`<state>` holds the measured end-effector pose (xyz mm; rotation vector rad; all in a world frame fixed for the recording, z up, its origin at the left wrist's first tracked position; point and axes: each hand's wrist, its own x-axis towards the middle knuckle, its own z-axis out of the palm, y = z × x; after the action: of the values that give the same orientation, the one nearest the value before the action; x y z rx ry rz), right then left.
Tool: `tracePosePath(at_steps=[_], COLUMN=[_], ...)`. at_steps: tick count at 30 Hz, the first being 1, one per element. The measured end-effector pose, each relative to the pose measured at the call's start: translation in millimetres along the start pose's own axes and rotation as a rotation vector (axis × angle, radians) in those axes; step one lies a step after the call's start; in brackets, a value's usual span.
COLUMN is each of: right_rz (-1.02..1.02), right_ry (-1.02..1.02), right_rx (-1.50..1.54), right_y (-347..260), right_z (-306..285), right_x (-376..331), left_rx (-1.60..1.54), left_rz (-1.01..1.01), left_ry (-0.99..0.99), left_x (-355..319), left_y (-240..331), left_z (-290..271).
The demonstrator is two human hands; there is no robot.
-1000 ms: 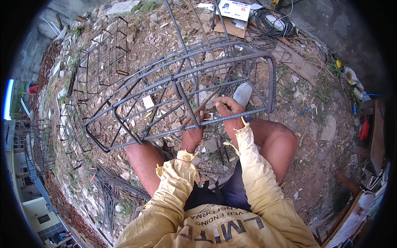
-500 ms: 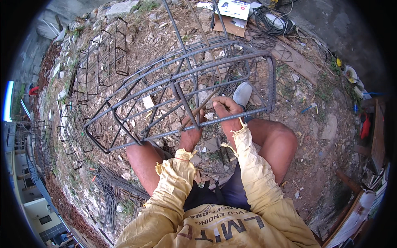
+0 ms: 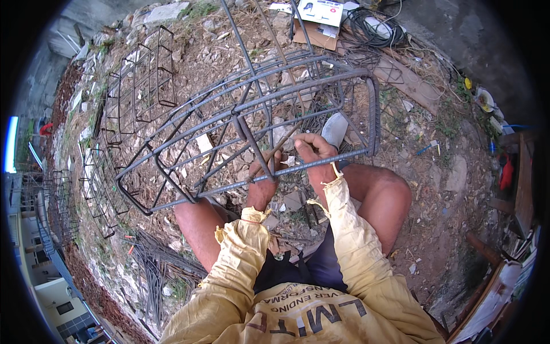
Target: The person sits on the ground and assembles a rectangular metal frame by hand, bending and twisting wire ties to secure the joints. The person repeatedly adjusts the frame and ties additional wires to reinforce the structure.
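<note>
A long rebar cage [image 3: 298, 89] of ribbed steel bars and bent stirrups lies tilted across the view, above my knees. Its near bottom bar [image 3: 321, 163] crosses in front of my wrists. My left hand [image 3: 263, 169] is under and behind that bar, at the foot of a slanting stirrup leg [image 3: 256, 140]; its fingers are curled, partly hidden by the steel. Just right of it, my right hand [image 3: 314, 150] has thumb and forefinger pinched together close above the bar. A thin brown rod [image 3: 287, 136] slants between the hands; what each hand grips is too small to tell.
Stony ground surrounds me, with more rebar cages [image 3: 140, 86] to the left. A bundle of thin bars [image 3: 152, 264] lies lower left. At the back are an opened cardboard box [image 3: 318, 34], coiled black cable [image 3: 375, 28] and a plank [image 3: 412, 86]. Wooden boards [image 3: 522, 189] stand right.
The cage and its slanting stirrup leg have shifted slightly left. My left hand has moved slightly with them; my right hand keeps nearly the same place and pinch.
</note>
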<state>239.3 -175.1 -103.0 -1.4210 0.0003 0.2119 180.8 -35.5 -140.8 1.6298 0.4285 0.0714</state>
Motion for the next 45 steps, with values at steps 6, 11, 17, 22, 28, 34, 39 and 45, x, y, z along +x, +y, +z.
tracePosePath(at_steps=[6, 11, 17, 22, 28, 34, 39, 45], right_rz=[0.025, 0.031, 0.032, 0.104, 0.268, 0.241, 0.066, -0.171], right_ry=[-0.014, -0.037, -0.093, -0.18, -0.238, -0.29, -0.34, -0.369], right_rx=[-0.022, 0.018, 0.106, 0.187, 0.425, 0.523, 0.117, -0.074], right_y=[-1, 1, 11, 16, 25, 49, 49, 68], right_z=[-3, -4, 0, 0, 10, 12, 4, 4], right_x=[0, 0, -2, -5, -14, -18, -8, -4], left_rx=[-0.012, -0.047, -0.105, 0.174, 0.235, 0.074, 0.074, -0.189], left_rz=[0.01, 0.005, -0.004, 0.005, -0.078, -0.19, -0.391, -0.308], left_ry=[0.03, 0.042, 0.042, 0.008, 0.025, 0.037, -0.074, -0.163], left_x=[2, 3, -2, -5, -17, -37, -48, -61], left_y=[-2, -3, -1, -6, -11, 0, 12, 22], left_z=[2, 1, -4, -9, -6, -3, -26, -42])
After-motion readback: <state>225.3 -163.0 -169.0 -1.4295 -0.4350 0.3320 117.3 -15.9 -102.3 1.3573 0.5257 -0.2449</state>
